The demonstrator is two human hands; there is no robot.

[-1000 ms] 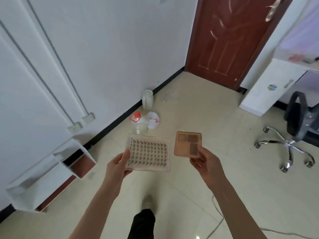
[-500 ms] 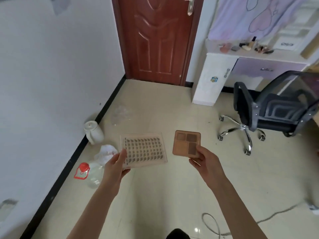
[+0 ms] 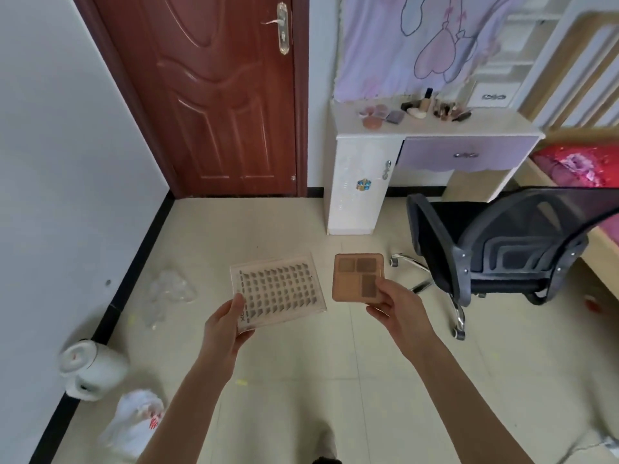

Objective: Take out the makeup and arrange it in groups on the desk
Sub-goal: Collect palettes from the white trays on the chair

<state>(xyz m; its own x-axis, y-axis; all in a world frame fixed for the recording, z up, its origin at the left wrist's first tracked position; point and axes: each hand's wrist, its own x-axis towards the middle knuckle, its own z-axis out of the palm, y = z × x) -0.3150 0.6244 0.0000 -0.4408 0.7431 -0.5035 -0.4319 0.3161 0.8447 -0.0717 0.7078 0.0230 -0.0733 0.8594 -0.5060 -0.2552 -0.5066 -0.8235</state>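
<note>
Ahead across bare floor (image 3: 274, 229): desk (image 3: 435, 130) against far wall, door (image 3: 214, 95) left of it, chair (image 3: 495, 249) at right. Left hand (image 3: 224, 326) pinching corner of one clear lash tray (image 3: 278, 293). Right hand (image 3: 398, 306) gripping one brown four-pan palette (image 3: 356, 277). Several small makeup items (image 3: 415, 110) clustered on desk, count unclear.

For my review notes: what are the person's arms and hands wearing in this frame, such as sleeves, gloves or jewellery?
Nothing shows. The left hand and right hand are bare, with no gloves, rings, watch or bracelets. Both forearms are uncovered down to the frame's lower edge; no sleeve is in view.
</note>
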